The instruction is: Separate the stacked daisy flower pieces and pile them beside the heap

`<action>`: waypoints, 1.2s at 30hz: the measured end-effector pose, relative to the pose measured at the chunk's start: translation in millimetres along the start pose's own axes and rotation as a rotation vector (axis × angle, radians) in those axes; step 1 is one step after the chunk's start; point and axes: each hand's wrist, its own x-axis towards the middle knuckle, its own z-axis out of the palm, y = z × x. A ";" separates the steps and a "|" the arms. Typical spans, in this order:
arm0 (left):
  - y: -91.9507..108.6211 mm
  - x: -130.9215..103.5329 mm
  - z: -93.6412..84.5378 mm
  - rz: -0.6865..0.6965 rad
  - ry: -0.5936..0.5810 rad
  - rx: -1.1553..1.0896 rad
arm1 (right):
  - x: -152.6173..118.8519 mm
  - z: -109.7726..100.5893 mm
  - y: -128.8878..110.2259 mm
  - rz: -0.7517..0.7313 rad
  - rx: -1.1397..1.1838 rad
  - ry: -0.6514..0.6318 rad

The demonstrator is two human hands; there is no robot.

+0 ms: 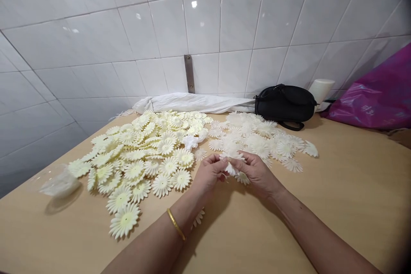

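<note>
My left hand (211,172) and my right hand (256,173) meet over the table, both closed on a white artificial flower (230,168). Thumbs and fingertips of the two hands pinch its petals from either side. A pile of pale yellow-green daisy-shaped flower pieces (135,170) spreads to the left of my hands. Just beyond my fingers lies a heap of thin, whiter flower pieces (253,135). Part of another flower piece (198,219) shows from behind my left forearm.
A small clear bag (61,183) with pale contents sits at left. White cloth (195,102) lies along the tiled wall. At the back right are a black zip case (285,103), a white roll (321,90) and a magenta plastic bag (374,96), all on the wooden table (340,205).
</note>
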 end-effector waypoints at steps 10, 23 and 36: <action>-2.0 5.6 -3.7 0.097 0.091 -0.057 | 3.8 -7.9 5.4 0.035 -0.029 0.145; 0.4 10.8 -10.6 0.027 0.177 -0.192 | 8.2 -16.9 7.4 0.022 0.012 0.144; 5.7 3.2 -6.3 0.145 0.171 0.193 | 4.4 -13.1 2.0 0.047 0.018 0.109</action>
